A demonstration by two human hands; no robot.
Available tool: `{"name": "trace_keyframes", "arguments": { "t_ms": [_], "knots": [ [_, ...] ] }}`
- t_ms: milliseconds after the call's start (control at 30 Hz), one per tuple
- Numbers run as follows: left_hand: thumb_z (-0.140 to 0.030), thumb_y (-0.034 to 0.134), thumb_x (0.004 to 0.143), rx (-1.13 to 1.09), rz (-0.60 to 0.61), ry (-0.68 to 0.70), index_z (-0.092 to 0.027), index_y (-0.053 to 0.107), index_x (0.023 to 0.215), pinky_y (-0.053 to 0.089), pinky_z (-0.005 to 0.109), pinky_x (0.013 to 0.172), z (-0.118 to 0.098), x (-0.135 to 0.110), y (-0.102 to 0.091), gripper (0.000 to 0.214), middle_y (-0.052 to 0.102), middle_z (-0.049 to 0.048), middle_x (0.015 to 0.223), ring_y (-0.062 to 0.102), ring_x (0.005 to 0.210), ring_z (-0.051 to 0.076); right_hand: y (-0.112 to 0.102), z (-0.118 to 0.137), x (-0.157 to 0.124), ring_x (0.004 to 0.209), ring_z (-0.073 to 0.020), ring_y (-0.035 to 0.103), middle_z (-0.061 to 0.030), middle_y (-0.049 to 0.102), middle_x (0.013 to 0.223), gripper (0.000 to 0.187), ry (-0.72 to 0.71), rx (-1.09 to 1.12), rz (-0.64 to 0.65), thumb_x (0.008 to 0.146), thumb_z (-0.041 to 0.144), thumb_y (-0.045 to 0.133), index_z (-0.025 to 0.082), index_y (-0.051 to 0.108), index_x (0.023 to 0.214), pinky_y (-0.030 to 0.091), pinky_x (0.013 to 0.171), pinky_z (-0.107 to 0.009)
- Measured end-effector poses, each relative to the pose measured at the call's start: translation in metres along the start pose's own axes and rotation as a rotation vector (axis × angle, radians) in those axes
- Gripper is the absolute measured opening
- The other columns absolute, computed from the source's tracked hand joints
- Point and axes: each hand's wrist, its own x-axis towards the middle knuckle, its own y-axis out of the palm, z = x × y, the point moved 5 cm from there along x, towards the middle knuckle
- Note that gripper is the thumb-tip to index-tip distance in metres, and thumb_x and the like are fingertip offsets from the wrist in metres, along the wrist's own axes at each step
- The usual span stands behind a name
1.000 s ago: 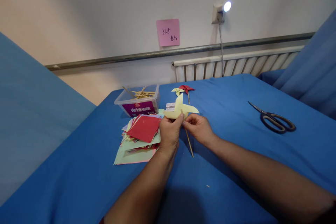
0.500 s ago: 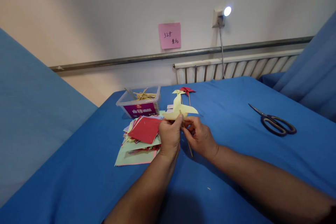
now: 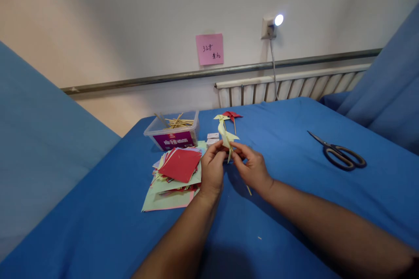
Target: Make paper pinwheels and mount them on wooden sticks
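Observation:
A pale yellow paper pinwheel (image 3: 225, 134) on a thin wooden stick (image 3: 249, 190) is between my hands, turned nearly edge-on. My right hand (image 3: 253, 166) pinches it where the stick meets the paper; the stick's lower end shows below that hand. My left hand (image 3: 212, 169) is closed at the pinwheel's left side, its fingertips by the paper blades and partly hidden. Behind them, a second pale yellow pinwheel (image 3: 221, 117) and a red pinwheel (image 3: 233, 115) lie on the blue-covered table (image 3: 281, 226).
Left of my hands is a stack of coloured paper (image 3: 180, 165), red on top. A clear plastic box (image 3: 195, 130) of wooden sticks stands behind it, beside small white boxes (image 3: 212, 138). Scissors (image 3: 340, 154) lie open at the right. A wall and radiator (image 3: 291, 85) bound the back.
The pinwheel has turned from facing me to nearly edge-on, and its stick's lower end has swung right. My left thumb has come off its centre. The view has shifted slightly.

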Motion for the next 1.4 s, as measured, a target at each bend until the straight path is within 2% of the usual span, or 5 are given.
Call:
{"name": "trace_keyframes", "arguments": {
  "t_ms": [400,600,733,867,1400],
  "knots": [
    [-0.032,0.077,0.066,0.166,-0.21,0.182,-0.016,0.068,0.074,0.048,0.026,0.072,-0.011,0.007,-0.014,0.02,0.068,0.0018,0.075,0.061,0.072,0.014,0.019,-0.003,0.0,0.063,-0.0127,0.059,0.0015,0.062,0.068,0.017,0.287,0.549,0.091,0.078,0.036,0.066,0.02,0.063,0.084,0.049,0.066,-0.028],
    [-0.026,0.083,0.058,-0.004,-0.296,0.087,-0.017,0.06,0.095,0.049,0.027,0.078,-0.001,0.011,-0.02,0.044,0.067,0.0055,0.096,0.065,0.087,0.016,0.024,-0.003,0.002,0.059,-0.013,0.061,0.0006,0.065,0.07,0.028,0.396,0.67,0.117,0.07,0.042,0.073,0.02,0.064,0.086,0.052,0.061,-0.029],
    [-0.027,0.084,0.059,-0.123,-0.218,-0.033,-0.017,0.059,0.103,0.05,0.028,0.076,0.003,0.01,-0.013,0.052,0.068,0.0063,0.098,0.066,0.084,0.016,0.026,-0.004,0.002,0.066,-0.0143,0.062,-0.0005,0.067,0.078,0.032,0.439,0.739,0.114,0.065,0.043,0.077,0.021,0.064,0.085,0.053,0.062,-0.029],
    [-0.033,0.082,0.062,-0.196,-0.091,-0.145,-0.013,0.064,0.093,0.05,0.026,0.07,0.003,0.006,-0.004,0.041,0.07,0.0064,0.088,0.065,0.072,0.014,0.028,-0.006,0.001,0.063,-0.0133,0.061,0.0,0.068,0.077,0.033,0.464,0.757,0.141,0.065,0.042,0.077,0.021,0.064,0.086,0.053,0.063,-0.03],
    [-0.033,0.081,0.059,-0.149,-0.061,-0.288,-0.011,0.067,0.083,0.032,0.02,0.032,0.004,0.002,0.0,0.035,0.063,0.0,0.058,0.049,0.037,0.009,0.034,-0.013,-0.004,0.056,-0.0123,0.06,-0.001,0.067,0.065,0.027,0.547,0.742,0.142,0.06,0.036,0.079,0.017,0.066,0.073,0.045,0.054,-0.025]
  ]
}}
